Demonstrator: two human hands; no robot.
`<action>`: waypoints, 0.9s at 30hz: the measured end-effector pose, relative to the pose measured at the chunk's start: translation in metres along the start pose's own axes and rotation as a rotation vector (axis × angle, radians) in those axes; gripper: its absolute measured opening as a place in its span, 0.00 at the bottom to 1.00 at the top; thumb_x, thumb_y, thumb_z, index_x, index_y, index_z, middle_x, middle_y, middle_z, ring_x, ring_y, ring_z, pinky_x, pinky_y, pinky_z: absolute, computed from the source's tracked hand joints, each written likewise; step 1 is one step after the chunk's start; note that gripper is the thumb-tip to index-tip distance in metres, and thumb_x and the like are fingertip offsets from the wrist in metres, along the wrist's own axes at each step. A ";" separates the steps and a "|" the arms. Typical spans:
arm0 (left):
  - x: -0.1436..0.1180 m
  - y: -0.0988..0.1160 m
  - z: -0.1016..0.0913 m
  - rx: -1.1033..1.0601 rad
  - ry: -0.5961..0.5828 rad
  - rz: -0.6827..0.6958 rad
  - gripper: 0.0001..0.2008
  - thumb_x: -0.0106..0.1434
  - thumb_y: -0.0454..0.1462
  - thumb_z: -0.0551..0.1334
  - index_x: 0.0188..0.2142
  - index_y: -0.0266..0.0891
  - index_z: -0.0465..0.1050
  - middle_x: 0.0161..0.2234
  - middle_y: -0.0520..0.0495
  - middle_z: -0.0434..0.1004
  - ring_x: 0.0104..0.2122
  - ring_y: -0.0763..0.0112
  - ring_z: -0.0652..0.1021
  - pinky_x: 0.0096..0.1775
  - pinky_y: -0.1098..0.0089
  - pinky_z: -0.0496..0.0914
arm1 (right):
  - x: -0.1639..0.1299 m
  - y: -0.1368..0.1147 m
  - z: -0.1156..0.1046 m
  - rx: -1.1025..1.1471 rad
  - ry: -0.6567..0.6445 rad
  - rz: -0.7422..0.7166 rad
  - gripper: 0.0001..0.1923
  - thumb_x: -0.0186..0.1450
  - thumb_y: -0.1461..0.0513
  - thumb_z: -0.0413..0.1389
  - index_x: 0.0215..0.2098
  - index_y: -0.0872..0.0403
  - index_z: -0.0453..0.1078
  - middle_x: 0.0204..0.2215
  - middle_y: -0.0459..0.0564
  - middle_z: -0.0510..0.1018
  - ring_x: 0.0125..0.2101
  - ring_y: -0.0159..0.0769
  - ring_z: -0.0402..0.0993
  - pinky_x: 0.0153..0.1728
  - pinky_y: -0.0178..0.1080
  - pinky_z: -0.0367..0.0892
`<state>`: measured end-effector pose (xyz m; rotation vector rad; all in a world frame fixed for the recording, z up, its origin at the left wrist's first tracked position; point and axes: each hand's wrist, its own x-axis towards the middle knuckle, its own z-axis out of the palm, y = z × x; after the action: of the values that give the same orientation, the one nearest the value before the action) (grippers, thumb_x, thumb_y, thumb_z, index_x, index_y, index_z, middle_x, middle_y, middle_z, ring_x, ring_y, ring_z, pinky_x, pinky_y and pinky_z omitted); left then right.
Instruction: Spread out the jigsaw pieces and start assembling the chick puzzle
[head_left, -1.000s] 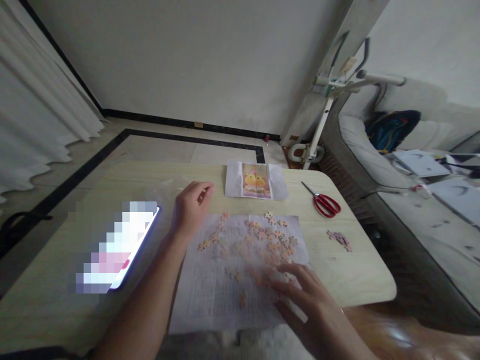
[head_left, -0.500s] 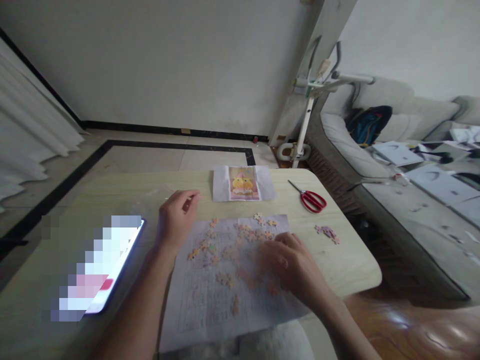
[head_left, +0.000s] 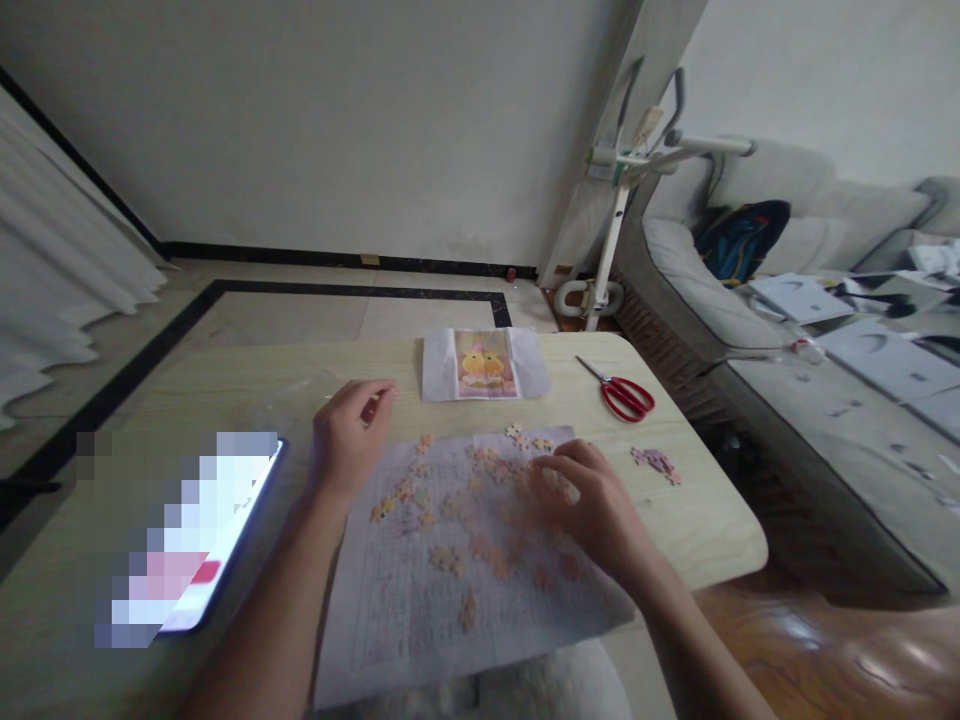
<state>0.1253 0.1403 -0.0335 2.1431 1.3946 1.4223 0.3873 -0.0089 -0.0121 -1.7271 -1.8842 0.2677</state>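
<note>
Your right hand (head_left: pixel 589 500) has moved up onto the puzzle pieces (head_left: pixel 480 490), fingers curled; the left hand (head_left: pixel 349 435) stays loosely closed on the wooden table (head_left: pixel 697 520).

Puzzle pieces (head_left: pixel 480 500) lie on paper sheet (head_left: pixel 450 600) mid-desk (head_left: pixel 697 520); picture (head_left: pixel 482 363) behind it, scissors (head_left: pixel 621 393) right, phone (head_left: pixel 202 540) left.

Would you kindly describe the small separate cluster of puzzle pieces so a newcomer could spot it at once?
Start at the pale wooden table and go to its right edge, just nearer than the red-handled scissors. The small purplish cluster lies on bare wood, off the paper sheet that carries the orange pieces.
</note>
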 end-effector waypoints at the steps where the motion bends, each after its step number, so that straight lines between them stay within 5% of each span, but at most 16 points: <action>1: 0.000 0.000 0.000 -0.002 -0.004 0.004 0.07 0.64 0.37 0.60 0.37 0.37 0.76 0.32 0.49 0.78 0.28 0.74 0.77 0.31 0.73 0.70 | 0.006 0.002 0.000 0.003 0.028 -0.021 0.08 0.64 0.63 0.58 0.42 0.53 0.75 0.36 0.52 0.73 0.38 0.40 0.69 0.40 0.42 0.67; 8: 0.000 0.000 0.000 -0.009 -0.008 0.004 0.06 0.63 0.37 0.62 0.37 0.36 0.76 0.33 0.49 0.78 0.28 0.74 0.77 0.30 0.75 0.69 | 0.046 0.008 0.008 0.024 -0.105 -0.118 0.11 0.65 0.59 0.59 0.44 0.52 0.76 0.39 0.53 0.74 0.39 0.40 0.72 0.41 0.42 0.69; 16: 0.001 0.000 0.000 -0.009 -0.013 0.010 0.06 0.64 0.36 0.61 0.37 0.37 0.76 0.32 0.49 0.78 0.28 0.74 0.76 0.31 0.74 0.69 | 0.037 0.011 -0.007 0.035 -0.313 -0.143 0.10 0.67 0.61 0.56 0.44 0.48 0.77 0.34 0.51 0.72 0.34 0.35 0.71 0.38 0.38 0.68; 27: 0.000 -0.003 0.001 0.002 -0.010 0.020 0.06 0.64 0.36 0.61 0.37 0.37 0.76 0.32 0.50 0.78 0.27 0.75 0.76 0.30 0.75 0.69 | 0.037 0.017 -0.004 0.065 -0.288 -0.088 0.05 0.64 0.64 0.58 0.37 0.51 0.77 0.34 0.49 0.71 0.33 0.33 0.71 0.38 0.37 0.67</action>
<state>0.1244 0.1418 -0.0360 2.1688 1.3755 1.4161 0.4033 0.0287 -0.0075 -1.6269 -2.1220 0.5626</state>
